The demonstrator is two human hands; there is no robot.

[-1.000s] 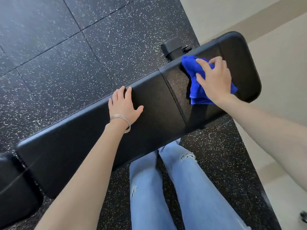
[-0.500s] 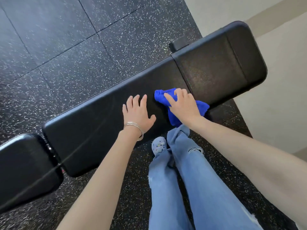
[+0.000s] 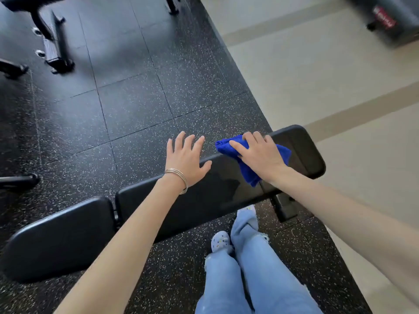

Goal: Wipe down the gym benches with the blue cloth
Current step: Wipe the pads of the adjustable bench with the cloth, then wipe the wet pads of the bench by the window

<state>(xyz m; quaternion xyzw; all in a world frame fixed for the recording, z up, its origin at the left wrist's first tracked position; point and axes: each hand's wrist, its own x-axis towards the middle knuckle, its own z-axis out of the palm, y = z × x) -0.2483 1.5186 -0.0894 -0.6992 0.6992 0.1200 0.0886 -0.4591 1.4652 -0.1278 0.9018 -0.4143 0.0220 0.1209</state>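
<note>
right hand (image 3: 258,155) holding the blue cloth (image 3: 249,175) on the bench (image 3: 215,200). the fingers curl over the bunched cloth and press it down on the pad; the cloth is soft, napped and crumpled. one fold sticks out beyond the fingertips, another trails out under the wrist, and a strip shows past the little-finger side. cloth and grip sit at the far edge of the long pad, near its rounded end.

the bench pad is smooth black vinyl with a slight sheen, oblong with rounded corners. just thumb-side of the grip, apart from the cloth, the left hand (image 3: 186,159) lies flat with its fingers straight and spread wide, holding nothing. its heel is over the pad's far edge and its fingers reach out above the floor. thin metal bangles (image 3: 179,177) ring that wrist.

further along that side a narrow gap separates a second, shorter pad (image 3: 59,236). below the wrist of the gripping hand a black bench foot (image 3: 283,209) meets the rubber floor (image 3: 136,109), laid in dark, white-flecked square tiles. beyond the bench end is smooth beige flooring (image 3: 317,87). nearest the camera: faded, ripped jeans (image 3: 260,279) and a pale shoe (image 3: 220,242).
</note>
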